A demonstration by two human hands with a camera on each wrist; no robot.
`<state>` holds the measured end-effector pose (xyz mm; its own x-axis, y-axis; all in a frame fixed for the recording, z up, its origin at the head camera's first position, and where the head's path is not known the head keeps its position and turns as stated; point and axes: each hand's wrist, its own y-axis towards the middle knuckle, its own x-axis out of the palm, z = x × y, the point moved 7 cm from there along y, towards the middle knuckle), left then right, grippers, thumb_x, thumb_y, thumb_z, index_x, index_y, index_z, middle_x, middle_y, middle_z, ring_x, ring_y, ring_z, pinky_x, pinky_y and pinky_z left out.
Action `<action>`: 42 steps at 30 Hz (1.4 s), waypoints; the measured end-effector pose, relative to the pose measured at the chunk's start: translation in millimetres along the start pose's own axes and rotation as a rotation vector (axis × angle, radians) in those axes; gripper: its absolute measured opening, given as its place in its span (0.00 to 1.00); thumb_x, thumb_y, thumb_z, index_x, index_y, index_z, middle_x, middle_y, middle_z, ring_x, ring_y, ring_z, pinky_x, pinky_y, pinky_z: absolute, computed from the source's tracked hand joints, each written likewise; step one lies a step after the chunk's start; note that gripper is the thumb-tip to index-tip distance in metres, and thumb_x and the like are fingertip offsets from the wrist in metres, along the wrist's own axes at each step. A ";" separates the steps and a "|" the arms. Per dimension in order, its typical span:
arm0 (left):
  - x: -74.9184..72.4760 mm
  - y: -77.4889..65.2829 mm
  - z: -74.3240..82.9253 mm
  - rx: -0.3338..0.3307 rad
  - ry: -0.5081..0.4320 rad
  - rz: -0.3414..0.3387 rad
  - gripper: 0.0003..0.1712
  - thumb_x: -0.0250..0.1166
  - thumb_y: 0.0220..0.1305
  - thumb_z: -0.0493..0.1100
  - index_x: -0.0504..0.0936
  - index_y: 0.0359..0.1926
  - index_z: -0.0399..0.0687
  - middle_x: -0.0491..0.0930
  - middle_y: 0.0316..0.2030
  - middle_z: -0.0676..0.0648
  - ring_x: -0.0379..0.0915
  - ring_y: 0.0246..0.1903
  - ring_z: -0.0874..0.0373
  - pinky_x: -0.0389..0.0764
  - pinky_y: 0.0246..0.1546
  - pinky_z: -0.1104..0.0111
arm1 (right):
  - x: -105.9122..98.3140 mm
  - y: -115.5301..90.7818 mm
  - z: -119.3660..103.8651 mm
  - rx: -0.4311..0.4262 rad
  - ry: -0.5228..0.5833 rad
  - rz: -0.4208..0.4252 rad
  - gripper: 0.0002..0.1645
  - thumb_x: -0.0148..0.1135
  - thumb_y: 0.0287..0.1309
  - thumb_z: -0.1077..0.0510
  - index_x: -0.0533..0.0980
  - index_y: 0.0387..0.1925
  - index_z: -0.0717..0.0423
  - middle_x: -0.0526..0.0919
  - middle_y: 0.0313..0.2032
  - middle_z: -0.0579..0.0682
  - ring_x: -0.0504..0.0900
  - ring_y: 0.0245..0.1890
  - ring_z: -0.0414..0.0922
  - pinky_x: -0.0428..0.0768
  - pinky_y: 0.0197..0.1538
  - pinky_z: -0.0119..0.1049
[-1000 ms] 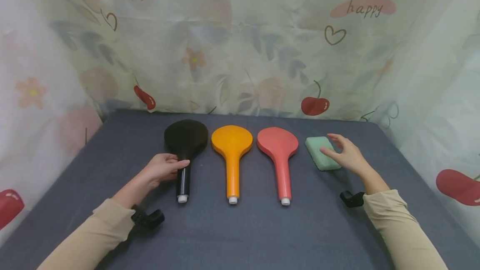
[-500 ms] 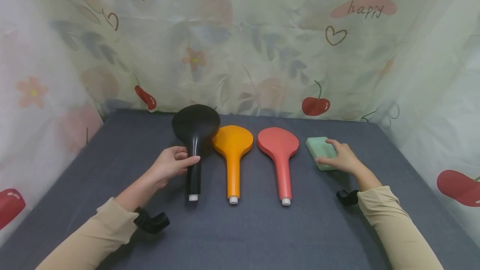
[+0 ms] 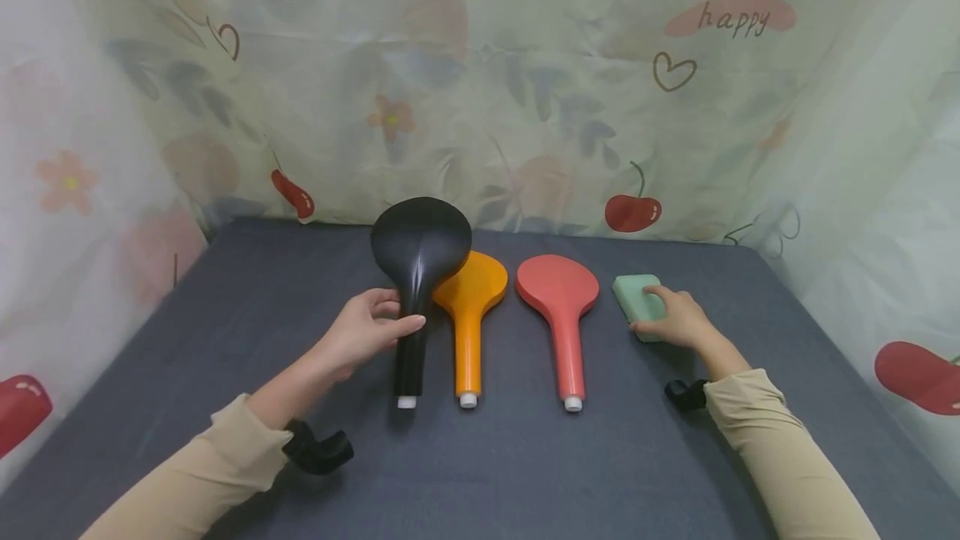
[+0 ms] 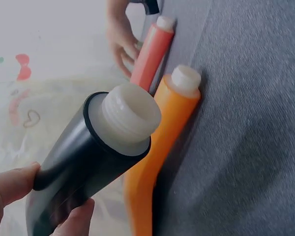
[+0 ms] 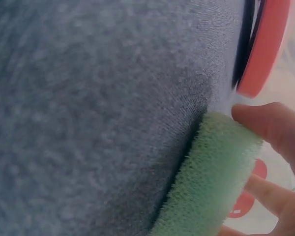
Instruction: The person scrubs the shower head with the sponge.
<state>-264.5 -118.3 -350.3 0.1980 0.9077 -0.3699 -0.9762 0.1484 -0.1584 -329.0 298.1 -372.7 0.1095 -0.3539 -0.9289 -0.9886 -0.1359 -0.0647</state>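
Observation:
My left hand [image 3: 367, 332] pinches the handle of a black shower head [image 3: 422, 242] between thumb and fingers. It is held up off the table, its round head overlapping part of the orange shower head [image 3: 468, 340] in the head view. In the left wrist view the white threaded end [image 4: 132, 110] of the black handle points at the camera. My right hand [image 3: 681, 322] reaches over a pale green sponge [image 3: 636, 294] lying flat on the table. Its thumb is right at the sponge's edge, the fingers [image 5: 270, 194] spread beside the top face. A coral shower head [image 3: 558, 282] lies between.
Dark grey cloth [image 3: 495, 473] covers the table. A patterned curtain [image 3: 480, 107] hangs behind it and down both sides. Black wrist mounts [image 3: 318, 450] jut out below both cuffs.
My left hand has lifted the black shower head and carried it right, towards the orange one. My right hand has moved left over the sponge, which stays in place.

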 end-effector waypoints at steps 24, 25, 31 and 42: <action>42.1 -2.1 35.2 0.220 -0.088 -0.057 0.32 0.67 0.56 0.42 0.62 0.58 0.38 0.74 0.54 0.37 0.78 0.48 0.48 0.78 0.52 0.57 | -61.5 -28.8 -97.6 -0.290 0.218 0.350 0.34 0.61 0.57 0.56 0.64 0.64 0.56 0.60 0.63 0.66 0.59 0.63 0.62 0.66 0.54 0.64; 43.7 -2.1 36.5 0.232 -0.098 -0.060 0.32 0.67 0.56 0.42 0.62 0.57 0.38 0.75 0.54 0.37 0.78 0.48 0.48 0.78 0.52 0.57 | -63.4 -31.5 -104.4 -0.316 0.229 0.372 0.33 0.61 0.56 0.57 0.64 0.64 0.55 0.60 0.64 0.65 0.60 0.63 0.62 0.66 0.54 0.63; 51.6 -1.8 40.0 0.270 -0.154 -0.076 0.31 0.68 0.55 0.39 0.63 0.57 0.38 0.78 0.51 0.36 0.79 0.46 0.50 0.79 0.50 0.59 | -66.9 -46.0 -140.5 -0.474 0.257 0.464 0.33 0.64 0.52 0.62 0.67 0.62 0.55 0.61 0.64 0.63 0.59 0.65 0.61 0.67 0.54 0.63; 63.6 -1.9 42.0 0.282 -0.174 -0.065 0.32 0.68 0.55 0.38 0.64 0.58 0.38 0.77 0.52 0.36 0.78 0.45 0.48 0.80 0.47 0.62 | -50.0 -70.9 -195.1 -0.835 0.112 0.573 0.35 0.70 0.40 0.61 0.73 0.56 0.54 0.65 0.62 0.65 0.66 0.58 0.60 0.69 0.53 0.57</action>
<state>-253.8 -44.4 -335.1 0.2664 0.9425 -0.2018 -0.9529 0.2890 0.0920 -244.3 144.9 -250.5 -0.3061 -0.6474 -0.6980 -0.5125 -0.5058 0.6939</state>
